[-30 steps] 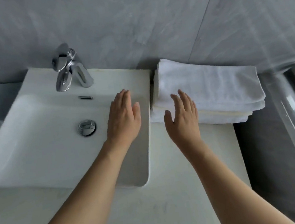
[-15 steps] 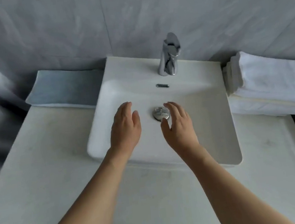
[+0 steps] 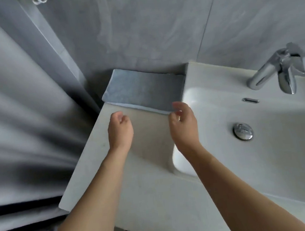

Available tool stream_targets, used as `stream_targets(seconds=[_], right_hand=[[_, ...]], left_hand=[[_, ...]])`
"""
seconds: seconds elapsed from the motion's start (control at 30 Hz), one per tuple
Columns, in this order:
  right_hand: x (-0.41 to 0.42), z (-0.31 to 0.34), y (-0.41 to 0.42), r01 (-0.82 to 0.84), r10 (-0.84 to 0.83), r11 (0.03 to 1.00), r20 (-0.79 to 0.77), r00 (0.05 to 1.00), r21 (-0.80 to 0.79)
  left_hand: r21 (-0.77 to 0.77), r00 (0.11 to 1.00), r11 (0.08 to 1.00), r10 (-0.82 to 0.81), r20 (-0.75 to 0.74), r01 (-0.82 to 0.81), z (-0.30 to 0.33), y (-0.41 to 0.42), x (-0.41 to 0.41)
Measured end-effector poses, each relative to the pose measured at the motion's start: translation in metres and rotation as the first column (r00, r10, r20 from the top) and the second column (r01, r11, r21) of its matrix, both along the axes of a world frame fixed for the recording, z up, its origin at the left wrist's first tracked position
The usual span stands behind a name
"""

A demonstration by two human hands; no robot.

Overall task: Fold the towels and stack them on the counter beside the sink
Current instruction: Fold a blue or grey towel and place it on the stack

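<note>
From where I'm watching, the left hand [image 3: 119, 131] hangs over bare counter [image 3: 157, 200] with fingers loosely curled and holding nothing, and the blue-grey towel [image 3: 143, 89] lies just ahead of its knuckles, not yet touched. That towel runs long-ways left to right along the wall, ending against the sink [image 3: 264, 140]. The right hand [image 3: 183, 123] looks nearer (thumb and fingers half-closed right at the towel's front right corner, though I can't tell if they've pinched it).

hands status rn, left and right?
Left hand: fingers curled, holding nothing.
Right hand: fingers at the blue towel edge; grip cannot be told.
</note>
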State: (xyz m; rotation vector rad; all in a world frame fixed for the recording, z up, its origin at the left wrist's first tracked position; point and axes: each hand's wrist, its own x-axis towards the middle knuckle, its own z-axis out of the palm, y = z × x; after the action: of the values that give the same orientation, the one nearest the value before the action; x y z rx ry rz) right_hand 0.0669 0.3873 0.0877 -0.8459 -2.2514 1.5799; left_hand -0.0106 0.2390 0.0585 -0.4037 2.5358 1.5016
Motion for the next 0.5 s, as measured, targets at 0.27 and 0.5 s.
stream_targets(seconds=[0.27,0.5], right_hand=[[-0.113,-0.027,-0.042,0.544,-0.403,0.62,0.365,0.839,-0.566],[-0.168,-0.068,-0.025,0.753,-0.523,0.267,0.565,0.638,-0.602]], left_hand=[[0.228,0.975,0.974,-0.038,0.221,-0.013,-0.024,-0.066,-0.113],[0.181,0.949,0.983,-0.045,0.311,-0.013,-0.056,-0.069,-0.192]])
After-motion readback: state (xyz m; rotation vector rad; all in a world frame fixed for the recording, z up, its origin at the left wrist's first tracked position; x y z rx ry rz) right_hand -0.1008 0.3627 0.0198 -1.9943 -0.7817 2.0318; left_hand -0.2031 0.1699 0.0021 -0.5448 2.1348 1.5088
